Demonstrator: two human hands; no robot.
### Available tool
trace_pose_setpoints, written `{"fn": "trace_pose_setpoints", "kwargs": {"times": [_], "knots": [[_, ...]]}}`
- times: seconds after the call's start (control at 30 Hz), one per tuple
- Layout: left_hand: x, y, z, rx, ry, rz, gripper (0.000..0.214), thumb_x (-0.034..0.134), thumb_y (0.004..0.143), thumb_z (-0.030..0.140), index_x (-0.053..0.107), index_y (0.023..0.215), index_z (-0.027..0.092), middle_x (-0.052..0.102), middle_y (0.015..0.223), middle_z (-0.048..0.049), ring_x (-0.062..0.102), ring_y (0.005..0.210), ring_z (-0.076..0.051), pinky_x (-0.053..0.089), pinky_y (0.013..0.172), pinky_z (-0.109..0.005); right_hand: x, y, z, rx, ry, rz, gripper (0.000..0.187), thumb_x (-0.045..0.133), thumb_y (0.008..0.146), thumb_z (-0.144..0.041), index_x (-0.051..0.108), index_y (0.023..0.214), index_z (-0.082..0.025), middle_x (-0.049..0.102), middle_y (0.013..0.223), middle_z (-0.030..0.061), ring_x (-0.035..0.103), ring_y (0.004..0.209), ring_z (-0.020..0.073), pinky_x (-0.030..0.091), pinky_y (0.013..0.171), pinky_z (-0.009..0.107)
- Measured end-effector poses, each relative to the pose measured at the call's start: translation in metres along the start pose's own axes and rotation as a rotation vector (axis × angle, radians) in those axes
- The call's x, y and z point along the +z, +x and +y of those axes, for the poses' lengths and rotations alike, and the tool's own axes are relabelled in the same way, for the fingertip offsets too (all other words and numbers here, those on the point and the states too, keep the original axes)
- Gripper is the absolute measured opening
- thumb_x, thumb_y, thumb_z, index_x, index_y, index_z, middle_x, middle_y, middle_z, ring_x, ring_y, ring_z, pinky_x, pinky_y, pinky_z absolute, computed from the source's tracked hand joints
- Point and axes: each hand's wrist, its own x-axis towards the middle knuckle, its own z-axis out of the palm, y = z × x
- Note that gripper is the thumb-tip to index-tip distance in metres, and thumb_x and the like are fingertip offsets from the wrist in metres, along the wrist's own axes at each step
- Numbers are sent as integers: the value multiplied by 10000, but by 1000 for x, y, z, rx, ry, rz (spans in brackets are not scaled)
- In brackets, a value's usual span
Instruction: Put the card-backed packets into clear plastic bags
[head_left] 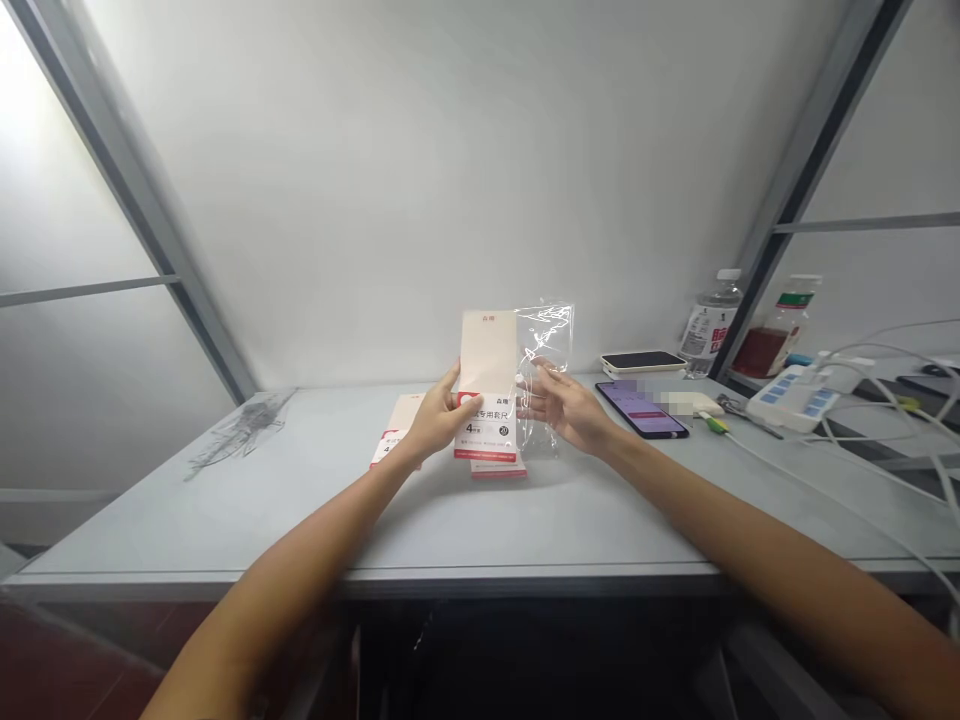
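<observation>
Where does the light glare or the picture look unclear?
Head view: bright glints streak the clear plastic sleeve; head view: the upper-left panel glows brightest, while beneath the desk sits deep shadow; head view: blocky pixelation covers part of the purple-screened phone.

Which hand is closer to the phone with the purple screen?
The right hand. In the picture, it is just left of the purple-screened phone, by the clear plastic sleeve. The left hand is farther left, holding a card.
</observation>
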Motion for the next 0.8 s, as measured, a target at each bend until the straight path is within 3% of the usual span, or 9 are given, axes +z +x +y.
{"fn": "trace_pose_setpoints", "kwargs": {"times": [0.2,0.43,0.6,0.7,0.8], "knots": [[1,0,-3,-14,0,-57,790,570,786,387,171,1435,182,559,610,26,498,511,-89,416,494,-205,4,-4,-6,27,-7,-34,372,423,895,-385,399,1255,-293,673,1019,38,669,807,177,536,764,377],[4,0,-3,-53,75,-86,741,567,767,466,291,1387,166,583,596,23,508,482,-94,388,446,-195,4,-2,-3,67,-25,-119,160,555,830,-323,597,921,-198,685,924,52,648,811,180,513,698,304],[3,2,-5,-132,109,-100,505,577,741,511,585,1072,130,669,790,-65,606,666,-155,449,543,-239,4,-3,0,45,-17,-124,188,627,773,-372,637,832,-194,679,883,38,624,825,174,490,719,302],[-1,4,-5,-138,81,-132,417,560,754,510,634,869,116,668,850,-78,612,766,-174,470,655,-277,5,-4,0,18,-36,-170,217,617,774,-402,654,804,-191,665,876,33,604,842,176,479,743,334],[-9,6,-1,-170,73,-260,415,532,775,507,648,848,115,662,831,-82,607,747,-171,476,643,-290,4,-4,0,-8,-74,-149,253,610,769,-431,663,793,-185,650,835,30,590,816,169,473,718,328]]}}
